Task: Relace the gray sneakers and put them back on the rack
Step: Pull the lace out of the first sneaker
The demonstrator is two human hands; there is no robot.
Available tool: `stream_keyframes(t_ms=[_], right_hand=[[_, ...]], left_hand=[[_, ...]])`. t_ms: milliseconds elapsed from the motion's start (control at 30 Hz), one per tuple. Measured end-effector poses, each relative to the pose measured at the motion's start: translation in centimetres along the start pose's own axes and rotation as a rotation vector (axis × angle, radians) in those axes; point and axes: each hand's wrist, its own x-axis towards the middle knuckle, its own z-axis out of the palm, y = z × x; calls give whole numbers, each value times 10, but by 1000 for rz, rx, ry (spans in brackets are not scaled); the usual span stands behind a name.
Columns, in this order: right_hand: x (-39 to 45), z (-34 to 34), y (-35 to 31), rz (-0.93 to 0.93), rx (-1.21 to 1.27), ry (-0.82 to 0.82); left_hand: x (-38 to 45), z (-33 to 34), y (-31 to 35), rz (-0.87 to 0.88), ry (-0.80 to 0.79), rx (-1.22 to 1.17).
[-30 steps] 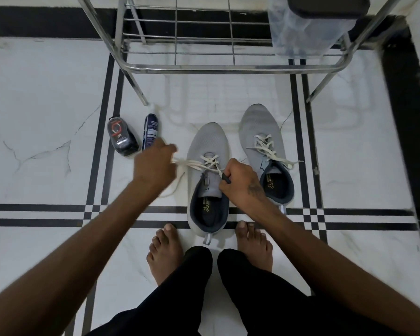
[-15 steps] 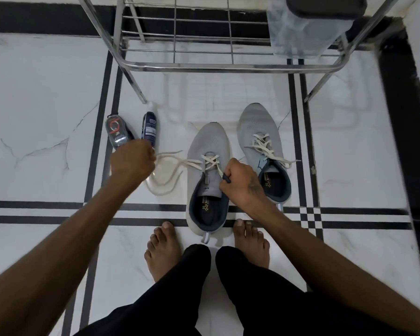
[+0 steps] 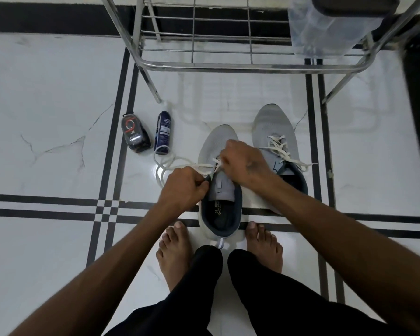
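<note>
Two gray sneakers stand on the floor in front of my bare feet. The nearer sneaker (image 3: 217, 141) is partly laced with a white shoelace (image 3: 164, 163), whose slack lies in a loop on the tiles to its left. My left hand (image 3: 184, 187) pinches the lace's dark tip at the shoe's left eyelets. My right hand (image 3: 245, 163) lies over the lacing and pinches the lace at the crossings. The farther sneaker (image 3: 273, 124) stands to the right with loose laces. The steel rack (image 3: 228, 66) is just beyond both shoes.
Two small bottles lie left of the shoes: a dark one (image 3: 135, 135) and a blue one (image 3: 164, 132). A clear plastic container with a dark lid (image 3: 325, 27) sits on the rack's right side. The rack's legs (image 3: 153, 88) stand on white tile with black stripes.
My left hand came back from far left to the shoe's eyelets, leaving the pulled lace slack on the floor. My right hand moved forward from the shoe's right side onto the lacing.
</note>
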Motion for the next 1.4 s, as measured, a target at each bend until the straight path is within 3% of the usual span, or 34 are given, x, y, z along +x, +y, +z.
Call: stream_keyframes(t_ms=[67, 133, 200, 333, 433, 567, 700, 733, 867, 967, 1033, 1133, 1200, 1400], right_hand=[[2, -10, 22, 344, 257, 116], [-1, -10, 37, 517, 446, 105], [-8, -7, 25, 433, 328, 45], [-13, -3, -16, 9, 95, 9], [-9, 3, -26, -170, -208, -67], [-4, -10, -8, -125, -215, -51], [-3, -31, 37, 353, -29, 113], [-6, -30, 36, 356, -45, 111], [-15, -5, -1, -21, -13, -11], [-9, 13, -16, -256, -183, -48], [-2, 4, -11, -202, -216, -18], [2, -24, 20, 159, -116, 64], [-2, -32, 41, 267, -75, 49], [-1, -13, -12, -126, -38, -114]], left_hand=[[-4, -3, -5, -24, 12, -8], [-5, -4, -5, -17, 31, -12], [-5, -4, 4, 2, 27, 26], [-3, -6, 12, 10, 30, 77], [-4, -7, 6, -4, 7, 56], [-5, -5, 1, 8, 16, 30], [-7, -5, -3, 20, 11, 38], [-7, -5, -3, 19, 7, 39], [-5, -2, -1, 45, 11, 18], [-4, -1, -2, 32, 14, 8], [-6, 0, -5, 15, 17, 10], [-7, 1, -8, -4, 34, -8], [-8, 1, -7, 3, 31, -4], [-5, 1, -2, 33, 19, 29]])
